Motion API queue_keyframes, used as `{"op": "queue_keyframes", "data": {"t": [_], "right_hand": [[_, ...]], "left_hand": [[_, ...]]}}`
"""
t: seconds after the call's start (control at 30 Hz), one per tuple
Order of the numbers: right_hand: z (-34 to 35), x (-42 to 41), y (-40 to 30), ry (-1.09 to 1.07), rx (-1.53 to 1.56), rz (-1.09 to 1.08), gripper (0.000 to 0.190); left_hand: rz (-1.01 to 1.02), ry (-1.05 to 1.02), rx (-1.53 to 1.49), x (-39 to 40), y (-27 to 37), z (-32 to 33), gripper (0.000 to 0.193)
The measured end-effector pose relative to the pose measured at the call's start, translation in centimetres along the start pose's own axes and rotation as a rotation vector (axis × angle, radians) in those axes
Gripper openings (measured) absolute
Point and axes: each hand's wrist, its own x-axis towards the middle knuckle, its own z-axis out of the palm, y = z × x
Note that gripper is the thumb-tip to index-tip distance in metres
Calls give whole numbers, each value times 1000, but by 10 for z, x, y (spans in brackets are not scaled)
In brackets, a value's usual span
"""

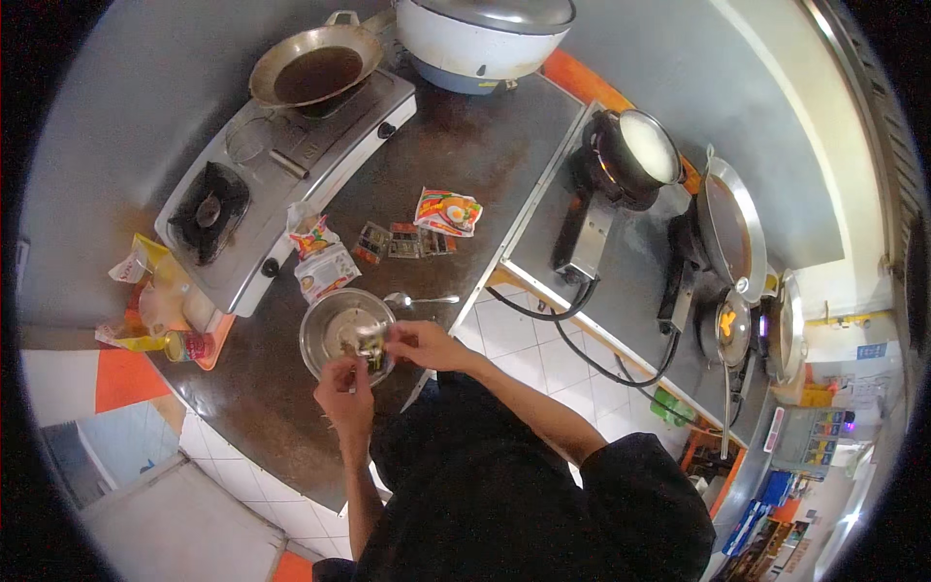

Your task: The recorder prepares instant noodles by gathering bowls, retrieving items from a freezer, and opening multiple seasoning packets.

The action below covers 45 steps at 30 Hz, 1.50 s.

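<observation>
Over a steel bowl (313, 336), a small shiny seasoning sachet (373, 354) is pinched between my two hands. My right hand (425, 346) grips its right side, and my left hand (344, 389) has its fingers closed at the lower left edge. Blur hides the sachet's exact shape. A few bits lie at the bottom of the bowl. Behind it are a metal spoon (429, 300), several seasoning sachets (404, 241) in a row and a full-looking instant noodle packet (449, 212). Crumpled noodle wrappers (327, 270) lie just beyond the bowl's rim.
At the left stands a two-burner gas stove (291, 182) with a wok (317, 67) of dark liquid. A large rice cooker (484, 44) is at the back. On the right, a steaming pot (651, 149) and pans (727, 218) sit over burners, with black hoses (560, 316) hanging below.
</observation>
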Motion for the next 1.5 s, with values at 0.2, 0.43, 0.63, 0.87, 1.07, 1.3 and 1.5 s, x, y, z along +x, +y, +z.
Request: {"op": "queue_keyframes", "data": {"t": [0.2,0.43,0.63,0.87,1.07,1.3,1.5], "right_hand": [[21,7,2,341,-41,-139,18],[14,-13,-67,134,160,-97,14],[18,-5,-55,-25,-388,-353,13],[19,-2,-61,-124,-291,-248,14],[10,15,-25,26,-1161,-148,13],[19,20,-46,246,-1086,-350,12],[73,12,-70,-118,-425,-402,13]], "left_hand": [[-254,39,-469,-9,-12,17,48],[-266,111,-610,-16,-1,14,50],[-348,274,-566,-31,-21,-23,39],[-403,281,-497,-27,-35,-28,26],[-358,257,-515,-33,-49,-24,35],[-435,316,-540,-46,-41,-35,38],[-194,32,-526,-62,-25,-29,44]]}}
